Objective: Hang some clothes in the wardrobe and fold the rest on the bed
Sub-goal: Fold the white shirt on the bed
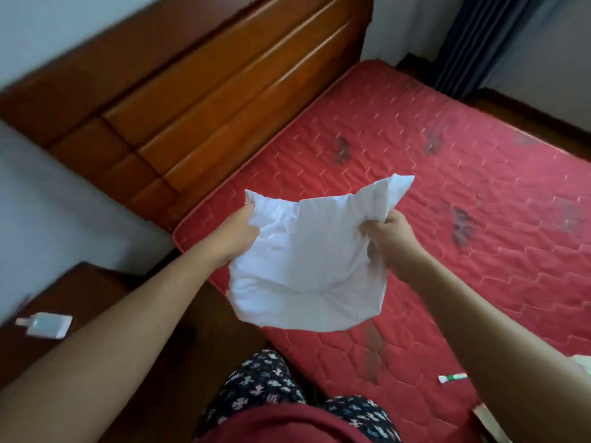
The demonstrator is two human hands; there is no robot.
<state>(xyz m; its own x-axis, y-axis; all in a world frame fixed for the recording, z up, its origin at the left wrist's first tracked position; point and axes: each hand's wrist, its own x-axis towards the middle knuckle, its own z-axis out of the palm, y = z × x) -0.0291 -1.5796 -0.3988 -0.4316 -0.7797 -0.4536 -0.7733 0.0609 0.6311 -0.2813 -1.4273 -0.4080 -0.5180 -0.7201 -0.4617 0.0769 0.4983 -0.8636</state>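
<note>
bottle [43,324]: lying on the dark surface [89,292], below-left of the left hand [238,233]
tube [452,377]: lying below the right hand [388,233]

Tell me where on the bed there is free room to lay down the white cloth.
The red mattress is bare from the wooden headboard to the dark curtain, beyond the white cloth. It is crowded only at the near right edge, around the small tube.

there are two hands, a left hand [238,233] and a right hand [388,233]; one white cloth [307,263]; one red mattress [447,155]; one wooden headboard [208,91], upper left; one small bottle [44,324], lower left; one small tube [452,377], lower right; one dark curtain [473,43], upper right.
</note>
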